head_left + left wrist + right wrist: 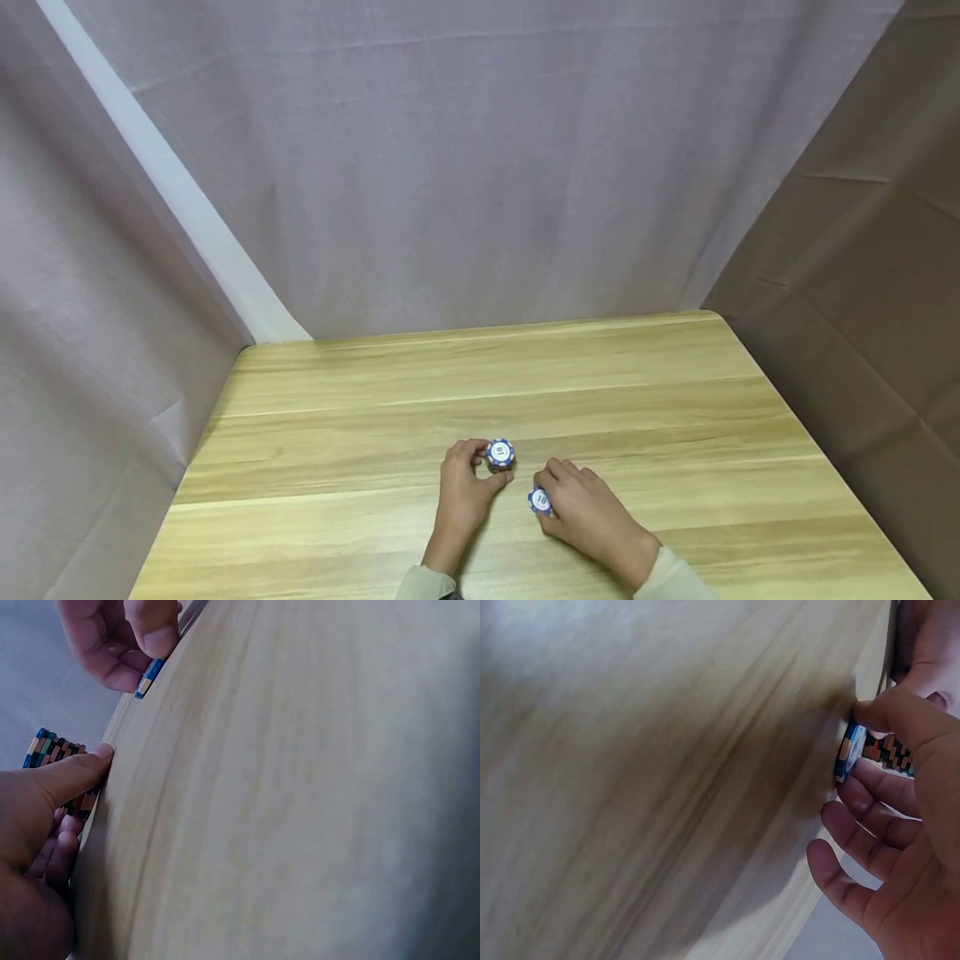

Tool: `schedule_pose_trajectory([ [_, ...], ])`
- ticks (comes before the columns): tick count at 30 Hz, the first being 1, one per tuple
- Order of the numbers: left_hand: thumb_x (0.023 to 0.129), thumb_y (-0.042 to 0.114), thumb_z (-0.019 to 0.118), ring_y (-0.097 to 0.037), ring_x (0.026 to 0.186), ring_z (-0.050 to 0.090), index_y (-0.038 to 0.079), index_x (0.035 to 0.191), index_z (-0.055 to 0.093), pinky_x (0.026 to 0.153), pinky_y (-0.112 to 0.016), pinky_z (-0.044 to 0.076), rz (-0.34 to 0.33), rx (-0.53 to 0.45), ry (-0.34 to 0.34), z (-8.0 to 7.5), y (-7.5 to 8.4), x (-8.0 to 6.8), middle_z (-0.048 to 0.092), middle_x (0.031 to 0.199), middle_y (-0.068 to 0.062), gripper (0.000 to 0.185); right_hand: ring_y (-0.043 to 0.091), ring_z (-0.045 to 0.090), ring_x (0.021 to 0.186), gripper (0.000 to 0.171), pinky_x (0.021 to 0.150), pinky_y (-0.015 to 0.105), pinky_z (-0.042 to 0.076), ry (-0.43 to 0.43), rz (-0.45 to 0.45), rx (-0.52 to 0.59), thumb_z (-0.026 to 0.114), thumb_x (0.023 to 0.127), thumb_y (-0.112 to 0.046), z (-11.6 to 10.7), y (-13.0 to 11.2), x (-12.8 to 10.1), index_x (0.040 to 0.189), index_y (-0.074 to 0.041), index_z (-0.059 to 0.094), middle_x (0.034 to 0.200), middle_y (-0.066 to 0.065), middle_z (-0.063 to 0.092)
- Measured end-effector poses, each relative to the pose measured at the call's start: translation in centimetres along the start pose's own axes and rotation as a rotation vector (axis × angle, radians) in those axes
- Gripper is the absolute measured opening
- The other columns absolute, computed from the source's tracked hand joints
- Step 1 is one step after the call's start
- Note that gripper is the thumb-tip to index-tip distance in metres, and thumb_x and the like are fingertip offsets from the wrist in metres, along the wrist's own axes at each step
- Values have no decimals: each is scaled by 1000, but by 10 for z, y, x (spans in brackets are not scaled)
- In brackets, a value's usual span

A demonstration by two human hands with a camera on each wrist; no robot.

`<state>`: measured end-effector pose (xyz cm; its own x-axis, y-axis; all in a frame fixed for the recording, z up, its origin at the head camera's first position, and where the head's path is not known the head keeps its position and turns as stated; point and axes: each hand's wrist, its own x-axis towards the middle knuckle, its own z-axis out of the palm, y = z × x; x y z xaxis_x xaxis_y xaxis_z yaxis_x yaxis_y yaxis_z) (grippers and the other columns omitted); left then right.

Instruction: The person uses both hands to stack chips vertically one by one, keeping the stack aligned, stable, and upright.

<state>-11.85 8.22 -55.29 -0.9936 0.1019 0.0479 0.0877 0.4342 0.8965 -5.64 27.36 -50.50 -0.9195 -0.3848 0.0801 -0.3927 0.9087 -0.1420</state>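
A stack of poker chips (499, 453) stands on the wooden table, a blue-and-white chip marked 10 on top. My left hand (460, 492) holds this stack between thumb and fingers. The left wrist view shows the stack's striped edges (45, 746), in blue, green, black and orange, partly covered by the thumb. To the right and nearer me, my right hand (588, 508) pinches a blue poker chip (539, 500), also marked 10, between thumb and index finger. In the right wrist view, this chip (847, 752) lies right at the tabletop, the other fingers spread beside it.
The light wood-grain table (337, 433) extends around both hands. Grey cloth (480, 167) hangs behind its far edge and on the left, with a white strip (172, 175) at the back left corner. Brown cloth (862, 275) hangs on the right.
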Motion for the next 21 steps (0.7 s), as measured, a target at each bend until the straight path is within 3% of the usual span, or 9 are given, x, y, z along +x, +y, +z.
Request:
schedule_pose_trajectory([
  [7, 69, 10, 98, -11, 92, 56, 4, 111, 75, 83, -26, 52, -6, 1, -7, 1, 1, -1, 66, 101, 2, 48, 10, 51, 80, 31, 63, 29, 51, 69, -19, -26, 81, 76, -28, 9, 4, -2, 97, -11, 66, 88, -6, 52],
  [14, 67, 9, 98, -11, 91, 56, 4, 110, 75, 82, -27, 52, 4, -6, 5, 2, 0, -2, 67, 101, 2, 49, 5, 49, 79, 32, 65, 27, 49, 124, 50, -7, 80, 74, -30, 12, 5, -8, 98, -15, 65, 86, -12, 50],
  [21, 68, 8, 98, -12, 91, 57, 4, 109, 75, 82, -27, 53, 30, -10, 21, 1, -1, -1, 67, 101, 2, 48, 5, 47, 80, 31, 66, 26, 50, 121, 106, 58, 76, 72, -22, 1, 7, -6, 101, -17, 65, 89, -12, 50],
])
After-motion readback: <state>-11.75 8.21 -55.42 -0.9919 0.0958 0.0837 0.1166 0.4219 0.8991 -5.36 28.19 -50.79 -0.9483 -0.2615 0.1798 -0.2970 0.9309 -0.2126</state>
